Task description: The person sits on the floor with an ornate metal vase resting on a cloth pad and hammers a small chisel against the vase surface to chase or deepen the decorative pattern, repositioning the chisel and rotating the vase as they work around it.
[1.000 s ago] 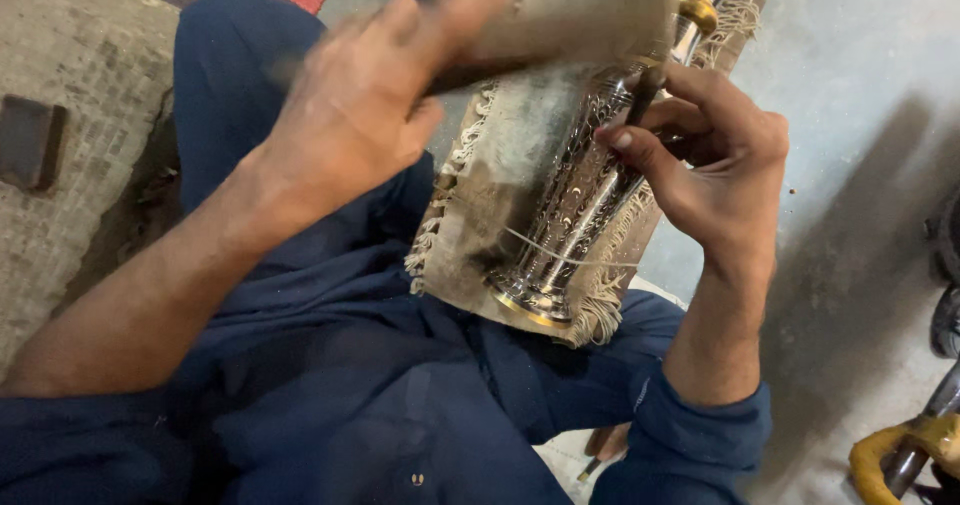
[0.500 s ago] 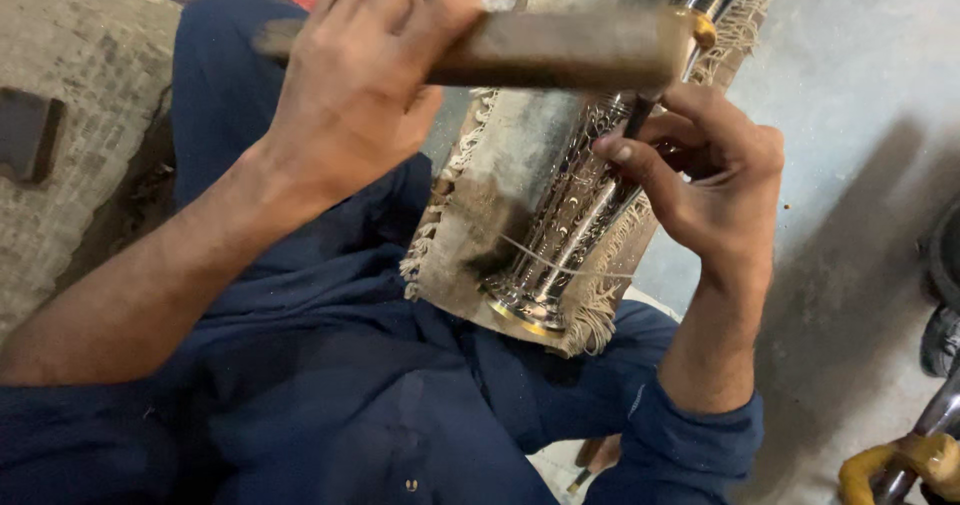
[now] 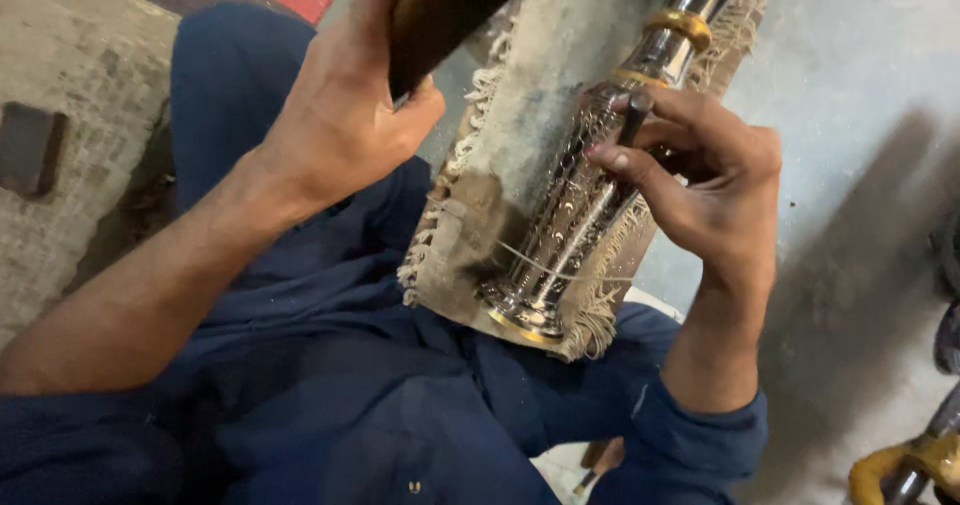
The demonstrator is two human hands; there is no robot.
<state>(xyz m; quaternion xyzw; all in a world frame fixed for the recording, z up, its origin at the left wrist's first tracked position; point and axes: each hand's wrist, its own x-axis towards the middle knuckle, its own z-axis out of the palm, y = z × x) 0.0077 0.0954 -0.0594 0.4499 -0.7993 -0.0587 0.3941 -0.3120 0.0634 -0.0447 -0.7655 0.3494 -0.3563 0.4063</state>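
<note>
Head view, we've got our left hand (image 3: 340, 115) clutching the dark wooden mallet (image 3: 450, 5) top centre, right hand (image 3: 705, 180) pinching a small punch (image 3: 632, 117) on the engraved metal vase (image 3: 580, 205) mid-frame across the fringed cloth (image 3: 470, 235), and a glancing blow could catch those fingertips.

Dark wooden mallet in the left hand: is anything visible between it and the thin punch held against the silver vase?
Nothing visible does. The dark wooden mallet, gripped by the left hand, hangs above the thin dark metal punch, which the right hand pinches against the engraved silver metal vase. Only open air separates them.
</note>
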